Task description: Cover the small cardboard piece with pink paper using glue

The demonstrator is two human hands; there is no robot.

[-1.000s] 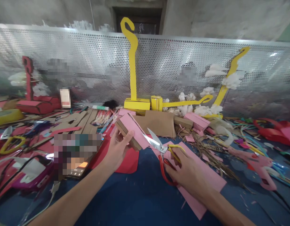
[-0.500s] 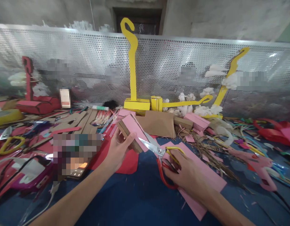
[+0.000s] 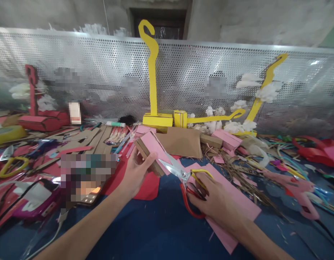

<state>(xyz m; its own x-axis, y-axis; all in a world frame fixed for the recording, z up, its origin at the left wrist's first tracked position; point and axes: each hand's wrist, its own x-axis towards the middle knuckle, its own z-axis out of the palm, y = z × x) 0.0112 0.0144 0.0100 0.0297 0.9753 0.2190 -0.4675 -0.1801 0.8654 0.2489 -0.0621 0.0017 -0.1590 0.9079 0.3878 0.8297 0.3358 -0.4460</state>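
Observation:
My left hand [image 3: 137, 171] grips a small cardboard block [image 3: 148, 157] with pink paper [image 3: 152, 142] over its top, thumb pressed on the paper. In my right hand [image 3: 213, 195] are scissors [image 3: 184, 176] with one yellow and one red handle, my fingers through the loops. Their blades are parted and lie at the right edge of the pink paper; whether paper sits between them is hard to tell. A larger pink paper sheet [image 3: 234, 206] lies partly under my right hand, and a red sheet [image 3: 148, 187] lies below my left.
Behind the block stand a brown cardboard piece [image 3: 183, 142] and a tall yellow hook-shaped stand [image 3: 153, 79]. A pink glue gun [image 3: 294, 187] lies at right, beside dry twigs [image 3: 245, 177]. At left are a phone [image 3: 88, 196], a purple device [image 3: 34, 209] and yellow-handled scissors [image 3: 13, 166].
Almost nothing differs. The scissor blades look slightly shifted at the paper's edge, while both hands and the block keep their places.

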